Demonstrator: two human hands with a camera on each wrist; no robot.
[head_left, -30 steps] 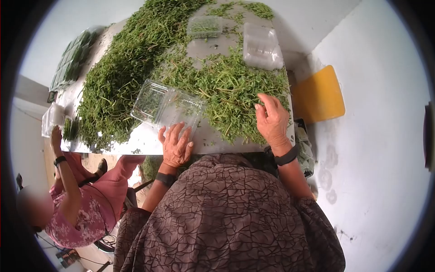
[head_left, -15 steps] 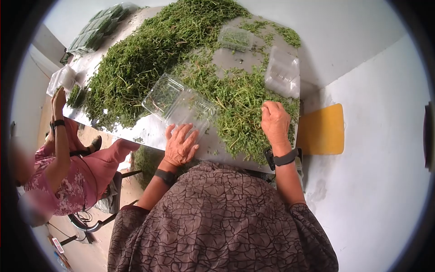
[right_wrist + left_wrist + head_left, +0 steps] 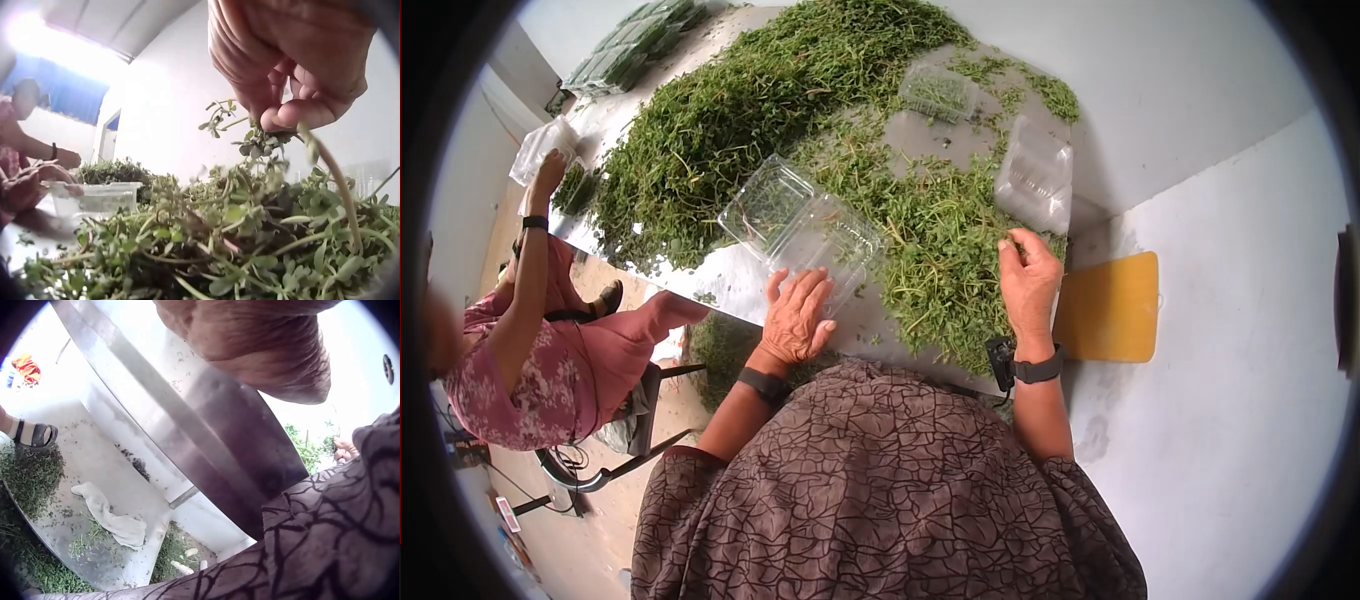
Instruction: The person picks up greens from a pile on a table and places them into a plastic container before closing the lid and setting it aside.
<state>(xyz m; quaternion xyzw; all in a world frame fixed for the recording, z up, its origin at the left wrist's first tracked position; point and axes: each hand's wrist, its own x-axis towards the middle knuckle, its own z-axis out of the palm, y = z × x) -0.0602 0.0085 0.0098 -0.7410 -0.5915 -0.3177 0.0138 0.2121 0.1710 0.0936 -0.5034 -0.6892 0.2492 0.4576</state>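
Note:
A clear plastic clamshell box (image 3: 825, 240) lies with its lid open on the table, and a few thin stems show in it. The left hand (image 3: 798, 315) rests at the box's near edge with its fingers spread and fairly straight. In the left wrist view, only the underside of that hand (image 3: 262, 347) shows. Over the right side of the loose pile of small-leaved greens (image 3: 945, 255) is the right hand (image 3: 1030, 280). Its thumb and fingertips pinch a leafy green sprig (image 3: 256, 140), held just above the pile in the right wrist view.
A large heap of greens (image 3: 730, 110) spreads behind the box. Empty clear boxes (image 3: 1035, 175) and a partly filled box (image 3: 940, 92) stand further back; packed boxes (image 3: 630, 50) are stacked far left. Another person (image 3: 530, 370) sits at left. A yellow board (image 3: 1108, 308) leans by the wall.
The right hand's thumb and fingers have come together on a sprig, after being apart over the pile. The left hand stays at the box. The head view has turned and shifted.

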